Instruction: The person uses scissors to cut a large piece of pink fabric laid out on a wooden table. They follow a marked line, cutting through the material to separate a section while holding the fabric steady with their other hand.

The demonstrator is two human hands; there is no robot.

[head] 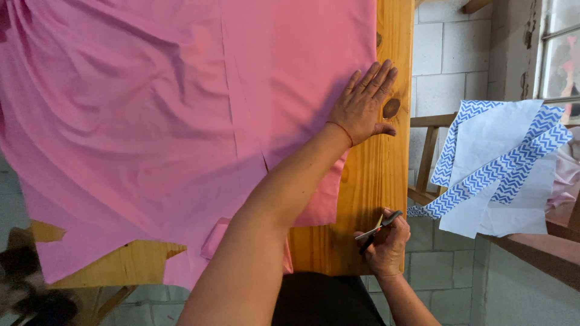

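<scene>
While the right hand (386, 244) waits at the near right corner of the tabletop (371, 181), its fingers are curled shut around the handles of a pair of scissors (379, 225). The blades lie nearly closed and point away from the body, just off the right edge of the wood and clear of any cloth. Held like this, the tool seems parked and ready rather than cutting, kept out of the way of the fabric.

Past it, the left forearm crosses over the near edge of the tabletop and reaches diagonally toward the far right side. The left hand (362, 105) lies palm down there, fingers spread and flat, half on the pink fabric (151, 121) and half on bare wood beside a dark knot. That flat press looks meant to pin the cloth's right edge and smooth it so it does not slide.

The pink fabric covers most of the tabletop, from the far edge to the near one. It is wrinkled on the left, where it hangs over the left edge, and flatter under the hand. A straight seam or fold line runs along its middle, and a small loose flap sits near the body.

Off the tabletop to the right, white pieces with blue zigzag bands (501, 169) hang over a wooden frame, well apart from both hands, in front of a grey block wall (447, 54) and a window.
</scene>
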